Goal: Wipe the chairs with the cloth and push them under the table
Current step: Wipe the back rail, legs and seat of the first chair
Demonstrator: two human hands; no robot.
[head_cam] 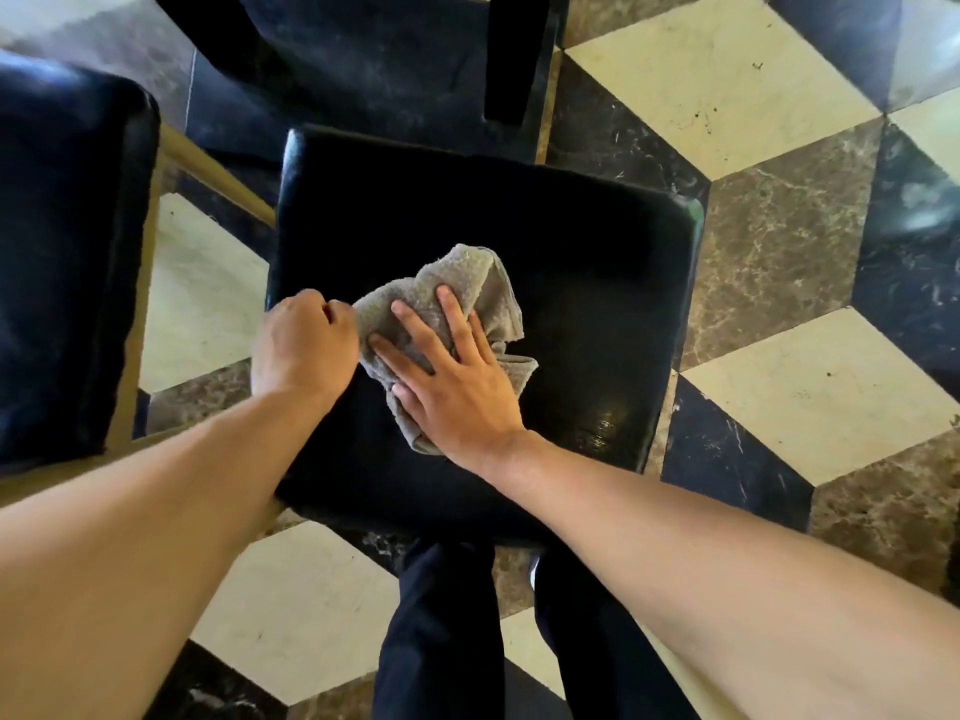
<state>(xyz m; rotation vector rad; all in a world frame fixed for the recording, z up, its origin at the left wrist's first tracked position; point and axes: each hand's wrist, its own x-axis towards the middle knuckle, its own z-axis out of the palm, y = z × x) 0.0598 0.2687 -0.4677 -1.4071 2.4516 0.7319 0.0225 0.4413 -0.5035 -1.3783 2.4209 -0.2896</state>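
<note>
A black padded chair seat (582,283) lies directly below me. A crumpled grey cloth (467,283) rests on its middle-left part. My right hand (457,381) lies flat on the cloth with fingers spread, pressing it onto the seat. My left hand (301,345) is curled at the seat's left edge, its fingertips touching the cloth's left side. A second black chair seat (67,252) with a pale wooden frame stands to the left.
A dark table leg (514,59) and the table's shadowed underside are beyond the seat's far edge. The floor (769,241) is cream, brown and black marble tiles. My dark trouser legs (441,631) stand at the seat's near edge.
</note>
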